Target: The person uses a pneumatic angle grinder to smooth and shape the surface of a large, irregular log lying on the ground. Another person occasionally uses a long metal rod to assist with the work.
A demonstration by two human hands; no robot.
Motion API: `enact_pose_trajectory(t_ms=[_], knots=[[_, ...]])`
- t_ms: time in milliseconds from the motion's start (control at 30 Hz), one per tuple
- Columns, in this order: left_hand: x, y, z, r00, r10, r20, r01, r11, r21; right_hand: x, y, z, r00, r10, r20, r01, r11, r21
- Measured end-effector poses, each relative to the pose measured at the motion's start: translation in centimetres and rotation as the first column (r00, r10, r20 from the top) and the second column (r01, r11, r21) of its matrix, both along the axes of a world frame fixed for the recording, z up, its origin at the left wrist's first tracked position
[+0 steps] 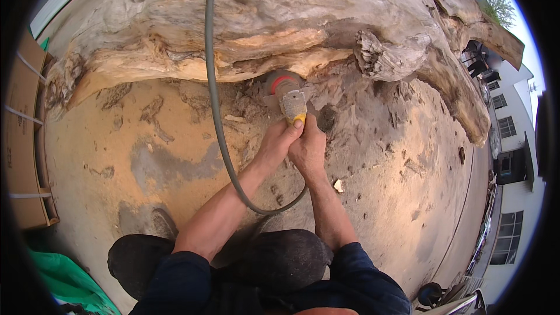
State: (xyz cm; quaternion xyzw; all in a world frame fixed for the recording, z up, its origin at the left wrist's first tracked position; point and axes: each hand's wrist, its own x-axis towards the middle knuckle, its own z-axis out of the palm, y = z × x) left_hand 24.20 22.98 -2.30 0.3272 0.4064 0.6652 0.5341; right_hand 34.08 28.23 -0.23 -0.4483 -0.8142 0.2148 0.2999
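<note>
Both hands are wrapped around a dusty angle grinder [293, 104] with a yellow body. My left hand [279, 140] grips it from the left, thumb along the top, and my right hand [308, 144] closes on its right side. A red ring shows near its head, which is pushed in under the lower edge of a big weathered log [280, 14]. The working end is partly hidden by the log and dust, so I cannot tell whether it touches the wood. A thick grey hose or cable [211, 76] hangs in front of the log and loops below my forearms.
Sawdust and wood scraps cover the concrete floor [169, 140]. A knobby burl [391, 55] juts from the log at right. Strapped cardboard boxes [24, 134] stand at far left, above a green sheet [70, 283]. A white building [516, 198] rises at right.
</note>
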Motion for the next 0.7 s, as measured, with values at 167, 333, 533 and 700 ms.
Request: enact_pose_trajectory(t_ms=[167, 333, 533, 700], knots=[[0.0, -0.3, 1.3, 0.997, 0.079, -0.018, -0.079, 0.996, 0.044, -0.5, -0.2, 0.9, 0.991, 0.039, -0.131, -0.035, 0.999, 0.034], [-1.1, -0.7, 2.2, 0.985, 0.169, -0.038, -0.165, 0.983, 0.086, -1.7, 0.2, 0.9, 0.975, 0.115, -0.192, -0.116, 0.993, 0.006], [-1.4, -3.1, 0.6, 0.976, 0.216, -0.011, -0.216, 0.976, -0.006, -2.2, -1.4, -0.4, 0.986, 0.165, -0.024, -0.166, 0.985, -0.041], [-2.3, -2.1, 2.6, 0.984, 0.156, -0.089, -0.151, 0.987, 0.058, -2.7, -1.5, 1.5, 0.981, 0.101, -0.168, -0.108, 0.993, -0.039]])
